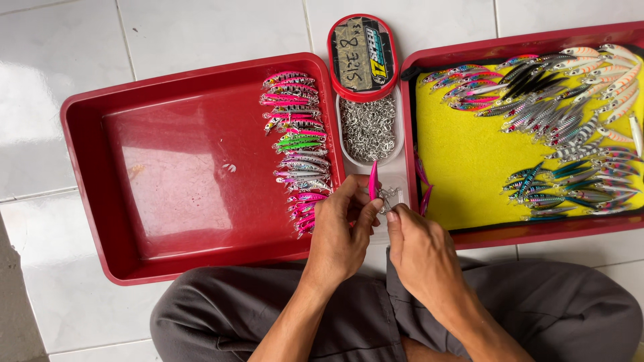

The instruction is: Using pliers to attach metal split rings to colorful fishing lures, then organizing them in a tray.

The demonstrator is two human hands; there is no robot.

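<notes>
Here, just below the white tub of split rings (368, 127), the left hand (339, 231) pinches a pink fishing lure (373, 181); the right hand (419, 248) closes on a small ring fitting (388, 196). A slip could drop it.

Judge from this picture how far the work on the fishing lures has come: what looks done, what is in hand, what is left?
Looks done: a column of lures lies along the left red tray. In hand: the left hand holds a pink lure while the right hand works a small metal hook at it. Probably left: many lures on the right tray's yellow mat.
</notes>
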